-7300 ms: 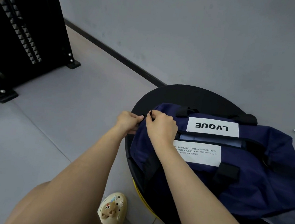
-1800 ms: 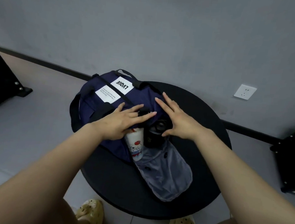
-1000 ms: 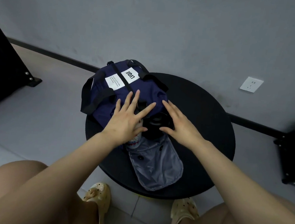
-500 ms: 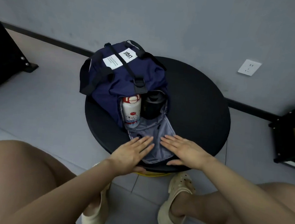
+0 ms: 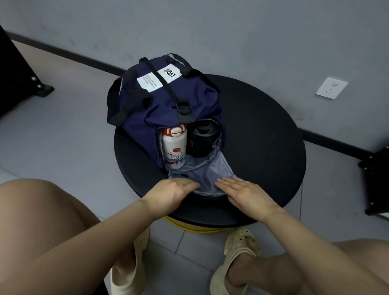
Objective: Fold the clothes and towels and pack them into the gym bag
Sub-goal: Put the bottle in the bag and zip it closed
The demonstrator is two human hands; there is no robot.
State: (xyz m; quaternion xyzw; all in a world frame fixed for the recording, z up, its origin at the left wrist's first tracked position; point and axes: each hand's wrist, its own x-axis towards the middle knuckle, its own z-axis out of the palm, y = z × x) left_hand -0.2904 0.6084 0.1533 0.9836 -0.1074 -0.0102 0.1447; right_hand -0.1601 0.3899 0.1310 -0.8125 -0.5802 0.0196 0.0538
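Two bare hands are resting flat on the pale grey lining flap (image 5: 206, 176) that is hanging out of the end pocket of the navy blue fabric gym bag (image 5: 168, 107). The left hand (image 5: 170, 193) is lying on the flap's near left corner with fingers straight and close together; the right hand (image 5: 246, 194) is lying on its near right corner, fingers likewise extended, gripping nothing. The bag is sitting toward the far left of the round black desk (image 5: 260, 134), its black handles (image 5: 112, 102) drooping over the desk's edge.

A moment ago both hands were up at the pocket mouth, spread over the bottles; now they are lying on the flap's free end, and the person is lower, knees bent either side of the desk. That is leaving the pocket contents in plain view: a white plastic bottle with a red cap and cartoon print (image 5: 173, 149) is lying beside a black cylindrical flask (image 5: 202, 141), the two touching, both pointing out of the opening. Several seconds back the hands were working at the bag's far end instead.

For the task, this is suggesting that the main compartment is finished and the side pocket is what remains; whether any clothes or towels are tucked behind the bottles is hard to tell from this angle. Judging by the hand placement, the flap is probably about to be lifted and folded over the bottles.
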